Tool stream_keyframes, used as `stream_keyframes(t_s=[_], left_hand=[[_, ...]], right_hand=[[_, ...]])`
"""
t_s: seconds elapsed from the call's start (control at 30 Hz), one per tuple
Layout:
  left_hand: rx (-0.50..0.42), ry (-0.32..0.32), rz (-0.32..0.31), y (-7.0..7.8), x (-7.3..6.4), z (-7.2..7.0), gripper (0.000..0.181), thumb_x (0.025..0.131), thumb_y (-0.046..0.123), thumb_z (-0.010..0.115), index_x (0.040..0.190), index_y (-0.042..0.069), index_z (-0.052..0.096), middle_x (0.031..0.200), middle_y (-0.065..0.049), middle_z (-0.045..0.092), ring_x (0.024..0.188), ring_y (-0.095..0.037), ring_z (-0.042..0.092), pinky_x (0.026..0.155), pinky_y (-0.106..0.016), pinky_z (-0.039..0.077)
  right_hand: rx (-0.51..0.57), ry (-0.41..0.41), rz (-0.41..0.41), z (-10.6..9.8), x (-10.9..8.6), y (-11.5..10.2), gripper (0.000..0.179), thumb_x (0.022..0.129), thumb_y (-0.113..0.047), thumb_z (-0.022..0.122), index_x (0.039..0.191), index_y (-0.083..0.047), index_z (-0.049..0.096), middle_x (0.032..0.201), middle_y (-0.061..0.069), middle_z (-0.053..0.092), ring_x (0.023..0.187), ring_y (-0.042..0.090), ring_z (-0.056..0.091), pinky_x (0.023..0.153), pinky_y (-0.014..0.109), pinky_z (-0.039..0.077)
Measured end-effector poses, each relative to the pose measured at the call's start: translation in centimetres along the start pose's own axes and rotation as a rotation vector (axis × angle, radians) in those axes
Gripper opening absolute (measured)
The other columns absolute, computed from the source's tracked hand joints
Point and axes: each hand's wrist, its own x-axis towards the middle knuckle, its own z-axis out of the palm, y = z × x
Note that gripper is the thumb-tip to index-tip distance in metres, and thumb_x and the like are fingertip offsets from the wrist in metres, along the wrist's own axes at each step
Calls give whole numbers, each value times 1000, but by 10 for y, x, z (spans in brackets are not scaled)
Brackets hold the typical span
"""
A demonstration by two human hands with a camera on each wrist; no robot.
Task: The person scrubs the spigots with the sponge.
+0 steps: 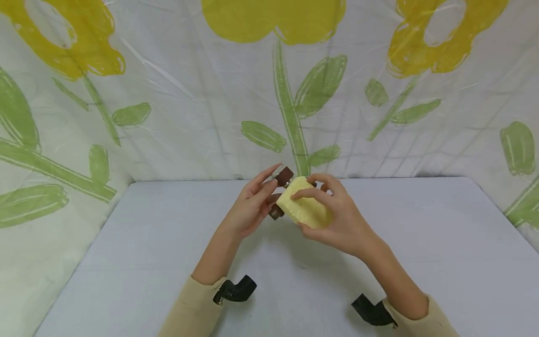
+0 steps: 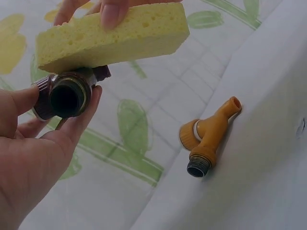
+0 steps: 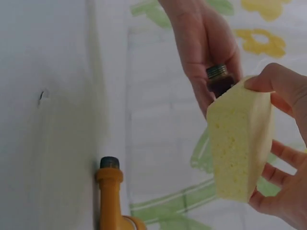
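My left hand (image 1: 248,208) holds a dark brown Y-shaped pipe fitting (image 1: 283,175) above the table. In the left wrist view, the open threaded end of that fitting (image 2: 78,87) faces the camera. With fingers and thumb on its edges, my right hand (image 1: 345,220) grips a pale yellow sponge (image 1: 309,208). The sponge lies against the fitting and hides part of it. Only a threaded end and a bit of the brown body of the fitting (image 3: 219,81) show past the sponge in the right wrist view.
An orange Y-shaped fitting (image 2: 213,132) with a dark threaded end is on the white table (image 1: 160,243), hidden in the head view. Behind the table hangs a white sheet (image 1: 185,107) with yellow flowers. Black curved pieces (image 1: 237,289) sit at both sleeve cuffs.
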Motion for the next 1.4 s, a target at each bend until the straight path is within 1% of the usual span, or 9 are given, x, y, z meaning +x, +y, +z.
stream_keyframes(t_s=[0.2,0.33,0.47,0.6,0.7,0.9,1.0,1.17,1.4], left_hand=[[28,29,-11,0,0,-2,46,113,9,42,159,3,35,121,0,66,97,-10,73,83,-23,60],[49,40,14,3,-1,-2,37,111,4,45,148,4,41,115,4,68,95,-10,73,84,-24,61],[83,56,38,5,-1,-2,34,110,1,48,143,6,43,118,2,66,98,-11,73,85,-25,61],[97,75,44,6,0,-2,37,110,1,49,146,3,43,123,-1,64,100,-12,73,87,-26,62],[109,77,52,6,1,-2,43,110,1,49,152,1,41,127,-6,63,100,-12,73,88,-27,62],[126,64,63,7,1,0,52,111,2,48,161,6,39,135,-11,57,101,-14,72,89,-28,62],[135,86,66,6,1,0,52,111,2,49,161,5,39,135,-11,56,101,-15,71,90,-28,62],[161,140,73,6,1,0,49,109,1,53,157,5,43,131,-12,56,101,-17,71,89,-31,63],[216,195,68,7,1,0,45,107,3,58,151,5,49,128,-12,57,100,-17,70,86,-32,64]], right_hand=[[3,-38,-7,-1,0,-1,49,75,-9,91,118,-25,73,134,10,55,115,26,50,85,44,51],[-3,-37,-1,-1,0,-1,48,76,-11,92,118,-24,73,135,10,55,115,26,51,85,44,51],[23,-50,9,0,-1,-1,49,77,-11,92,120,-25,74,136,8,56,111,25,53,82,40,53],[48,-73,15,0,-2,-2,49,77,-12,92,121,-25,75,136,7,56,107,22,55,80,37,54],[30,-55,16,-1,-2,-2,50,77,-12,92,121,-25,74,137,8,57,109,23,54,80,38,53],[32,-52,7,-1,-3,-3,49,77,-11,92,121,-25,75,136,8,57,109,24,53,80,38,53],[38,-67,-8,-1,-2,-4,48,76,-11,92,120,-24,75,135,8,57,107,23,53,81,38,53],[-10,-43,-15,-2,-2,-2,48,76,-12,92,119,-25,75,136,10,57,110,25,52,82,40,52],[8,-57,-17,-2,-1,-5,48,77,-13,93,120,-25,76,136,9,56,106,23,51,75,36,52]])
